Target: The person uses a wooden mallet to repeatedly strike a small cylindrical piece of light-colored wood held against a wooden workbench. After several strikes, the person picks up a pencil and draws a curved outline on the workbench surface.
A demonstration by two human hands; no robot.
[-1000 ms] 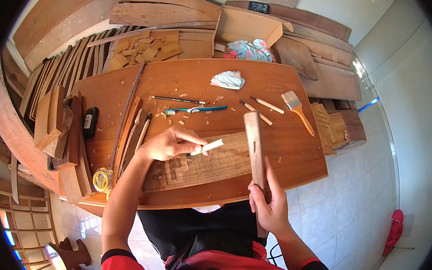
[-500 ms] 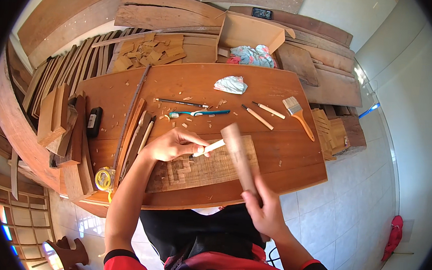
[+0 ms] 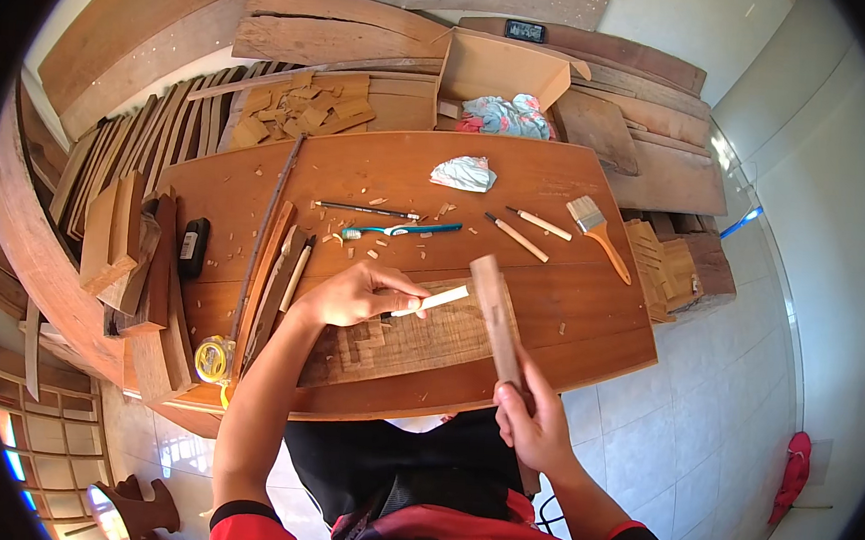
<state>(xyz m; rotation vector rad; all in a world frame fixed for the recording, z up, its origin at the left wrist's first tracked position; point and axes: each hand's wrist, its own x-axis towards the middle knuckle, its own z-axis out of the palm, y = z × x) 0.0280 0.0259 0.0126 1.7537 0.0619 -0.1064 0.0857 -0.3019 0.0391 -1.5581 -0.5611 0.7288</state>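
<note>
A rectangular wooden board point(image 3: 417, 341) with carved notches at its left part lies near the table's front edge. Over that carved part, my left hand point(image 3: 359, 295) grips a carving chisel point(image 3: 444, 300) by its pale wooden handle, which tilts up to the right. The chisel's tip is mostly hidden by my fingers. My right hand point(image 3: 535, 414) is wrapped round a wooden stick point(image 3: 497, 320), held upright just right of the chisel handle's end. A narrow gap seems to separate stick and handle.
On the table point(image 3: 589, 331) lie a toothbrush point(image 3: 405, 229), a pencil point(image 3: 367, 209), two more chisels point(image 3: 517, 238), a paintbrush point(image 3: 600, 240), a crumpled cloth point(image 3: 464, 173) and wood chips. Wood strips point(image 3: 268, 294) and a tape measure point(image 3: 214, 359) line the left. Behind stands a cardboard box point(image 3: 507, 70).
The stick in my right hand has swung right and away from the chisel handle's end. My left hand keeps the chisel nearly in place, its handle now tilted slightly flatter.
</note>
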